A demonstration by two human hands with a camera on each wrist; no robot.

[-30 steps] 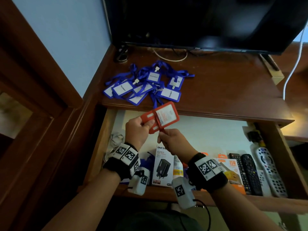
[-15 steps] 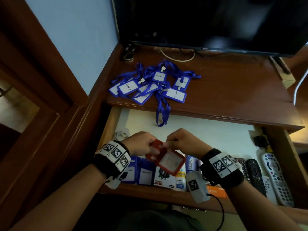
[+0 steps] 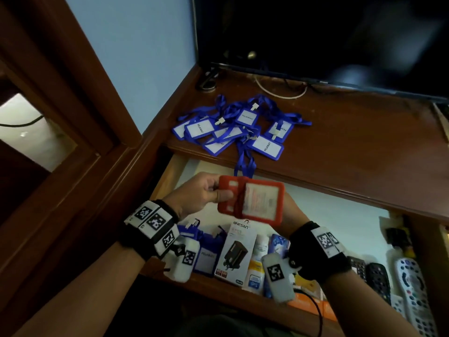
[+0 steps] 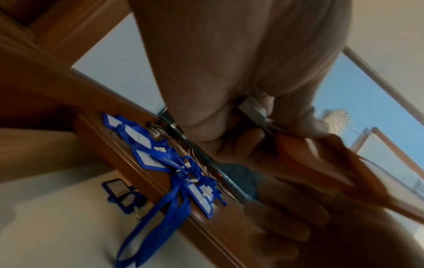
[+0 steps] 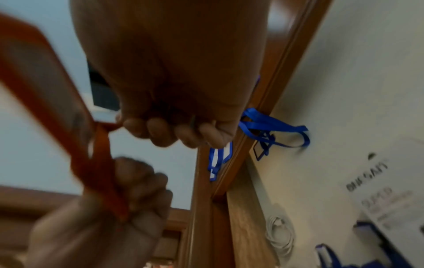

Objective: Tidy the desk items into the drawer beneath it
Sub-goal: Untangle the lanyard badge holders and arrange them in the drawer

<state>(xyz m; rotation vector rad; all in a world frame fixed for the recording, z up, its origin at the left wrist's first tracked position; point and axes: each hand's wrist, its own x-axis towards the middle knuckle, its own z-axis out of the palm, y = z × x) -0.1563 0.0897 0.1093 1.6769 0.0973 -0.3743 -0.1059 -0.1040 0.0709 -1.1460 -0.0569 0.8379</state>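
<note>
Above the open drawer (image 3: 340, 215): red badge holder (image 3: 252, 200) in both hands.
Left hand (image 3: 199, 195) pinches its left end; right hand (image 3: 290, 210) curled behind; long axis left-right; drawer directly below.

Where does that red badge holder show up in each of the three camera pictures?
Head: red badge holder at centre, over the open drawer, held by both hands.
Left wrist: at right, blurred, edge-on.
Right wrist: at left, blurred.
Shared landmark: the blue lanyard loop hanging off the desk edge.
</note>
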